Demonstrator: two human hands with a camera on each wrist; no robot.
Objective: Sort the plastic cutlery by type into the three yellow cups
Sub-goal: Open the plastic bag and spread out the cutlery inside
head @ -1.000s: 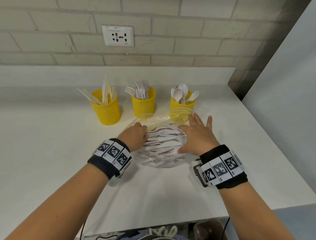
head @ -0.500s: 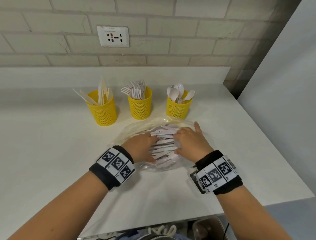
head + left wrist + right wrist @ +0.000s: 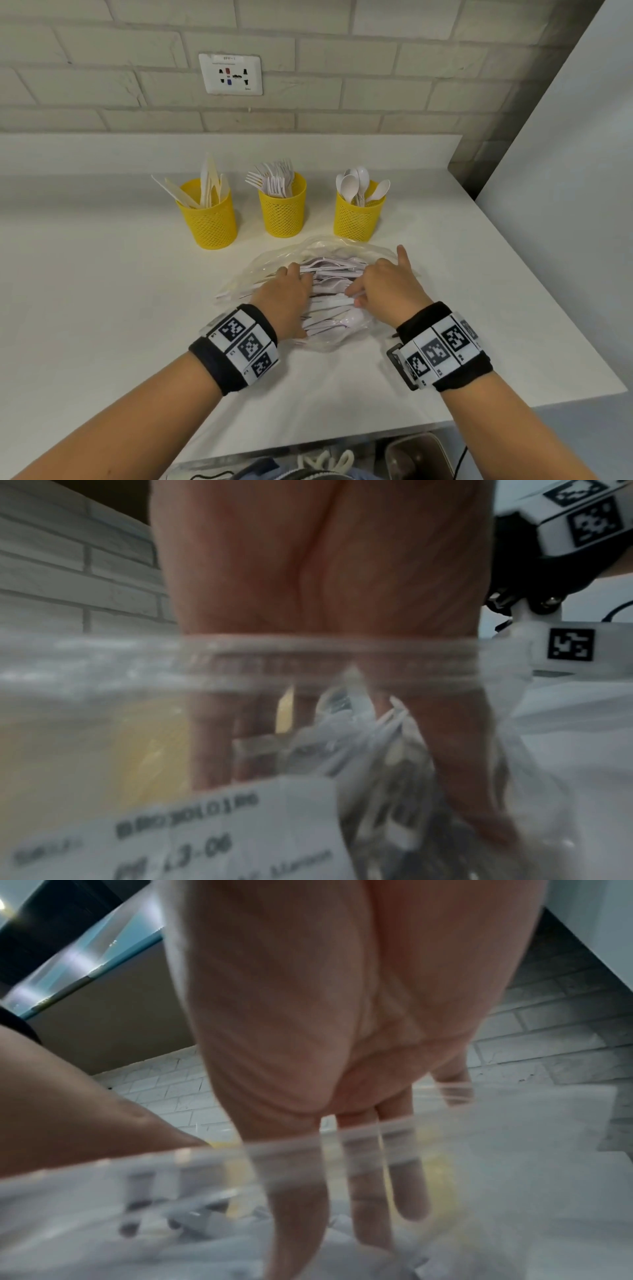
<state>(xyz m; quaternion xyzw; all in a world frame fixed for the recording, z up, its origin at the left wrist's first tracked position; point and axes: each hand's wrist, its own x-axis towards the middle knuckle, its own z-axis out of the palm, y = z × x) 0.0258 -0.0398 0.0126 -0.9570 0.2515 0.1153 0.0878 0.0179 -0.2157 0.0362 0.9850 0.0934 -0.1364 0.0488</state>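
Three yellow mesh cups stand in a row at the back: the left cup [image 3: 210,226] holds knives, the middle cup [image 3: 282,216] forks, the right cup [image 3: 356,221] spoons. In front of them lies a clear plastic bag [image 3: 270,265] with a pile of white cutlery [image 3: 332,274] inside. Both hands are in the bag's mouth. My left hand [image 3: 284,298] reaches in from the left, with a bundle of cutlery [image 3: 377,737] between its thumb and fingers. From the right, my right hand [image 3: 387,287] rests straight fingers [image 3: 407,1177] among the pieces.
The white counter [image 3: 102,308] runs to a brick wall with a socket [image 3: 231,73]. Its right edge [image 3: 565,308] drops off beside a white panel. A printed label [image 3: 240,831] sits on the bag. The bag rim [image 3: 514,1096] crosses the right wrist view.
Both hands have moved from the bag's outer edges into its mouth and closed in on the cutlery pile. The bag has flattened and slid toward me.
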